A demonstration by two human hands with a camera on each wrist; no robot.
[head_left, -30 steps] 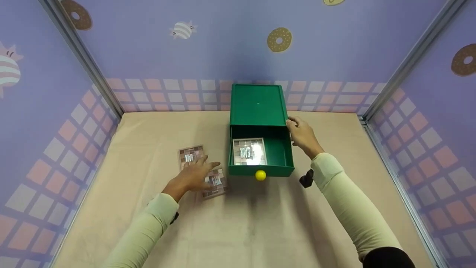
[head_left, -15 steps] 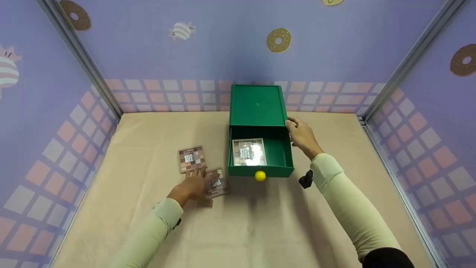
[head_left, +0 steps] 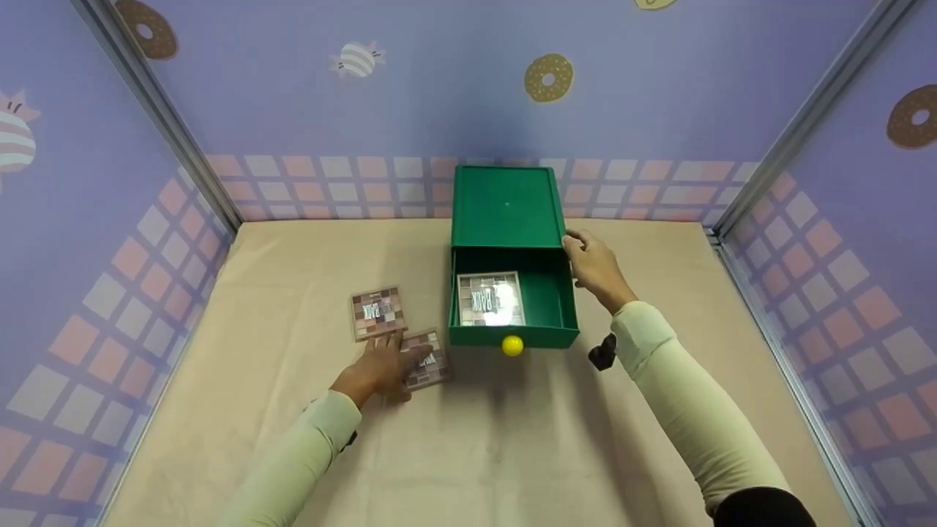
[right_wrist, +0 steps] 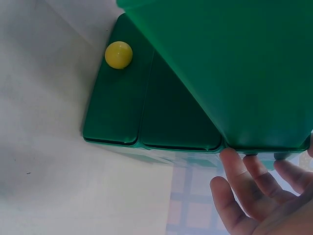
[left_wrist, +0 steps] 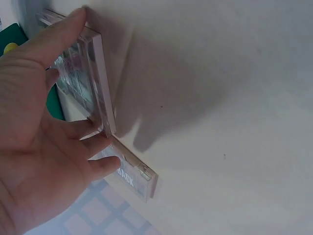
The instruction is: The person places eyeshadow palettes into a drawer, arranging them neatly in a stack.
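Observation:
My left hand (head_left: pixel 377 366) lies over the left side of the nearer eyeshadow palette (head_left: pixel 432 364). In the left wrist view the thumb is at one edge of that palette (left_wrist: pixel 78 78) and other fingers are at its opposite corner; the hand spans and grips it. Just beyond the fingertips, a second palette (head_left: pixel 378 313) lies flat on the table. A third palette (head_left: pixel 489 298) lies inside the pulled-out drawer (head_left: pixel 545 293) of the green box (head_left: pixel 507 206). My right hand (head_left: pixel 596 267) rests its extended fingertips against the box's right side.
A yellow round knob (head_left: pixel 512 346) sticks out from the drawer's front. The box stands by the patterned back wall (head_left: pixel 366 187). A beige cloth (head_left: pixel 307 271) covers the table, with side walls left and right.
My left hand has come slightly nearer over the palette. Its thumb has drawn in toward the palette's near corner, uncovering the second palette. The right hand and box have stayed put.

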